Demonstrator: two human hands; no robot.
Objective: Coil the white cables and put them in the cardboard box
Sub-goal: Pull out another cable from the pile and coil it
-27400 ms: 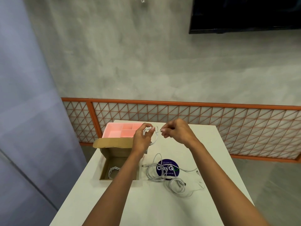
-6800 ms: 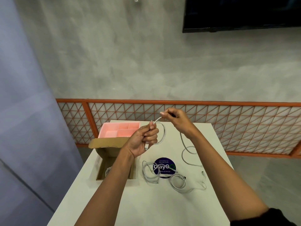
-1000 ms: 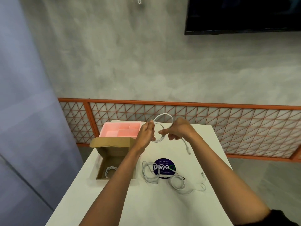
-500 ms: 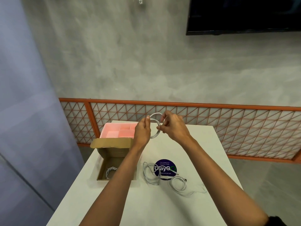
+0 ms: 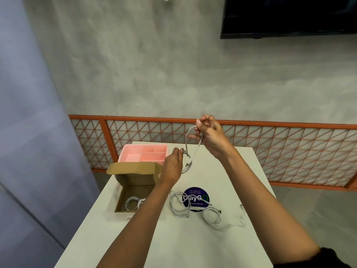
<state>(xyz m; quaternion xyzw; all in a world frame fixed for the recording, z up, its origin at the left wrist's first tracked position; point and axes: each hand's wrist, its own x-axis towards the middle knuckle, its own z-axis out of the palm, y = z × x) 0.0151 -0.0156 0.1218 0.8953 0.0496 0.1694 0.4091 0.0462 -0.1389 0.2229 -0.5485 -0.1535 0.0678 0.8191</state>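
One view, head camera. Item: white cable (image 5: 189, 165), raised above the table (image 5: 193, 244) between both hands, just right of the cardboard box (image 5: 135, 178). Keep your loops even and the tail snug as you wrap.

Grip: your left hand (image 5: 172, 167) pinches the coil's lower end. Your right hand (image 5: 210, 136), fingers curled, pinches the upper loop. Loose cables (image 5: 193, 211) await.

The cardboard box (image 5: 118, 194) stands open-topped at the tabletop's (image 5: 193, 246) left edge, its raised flap (image 5: 133, 168) walling the far side and the pink tray (image 5: 123, 154) just beyond. The left forearm (image 5: 152, 206) crosses over its right rim. Just right, loose cables (image 5: 179, 212) sprawl; bare surface lies nearer and far right.
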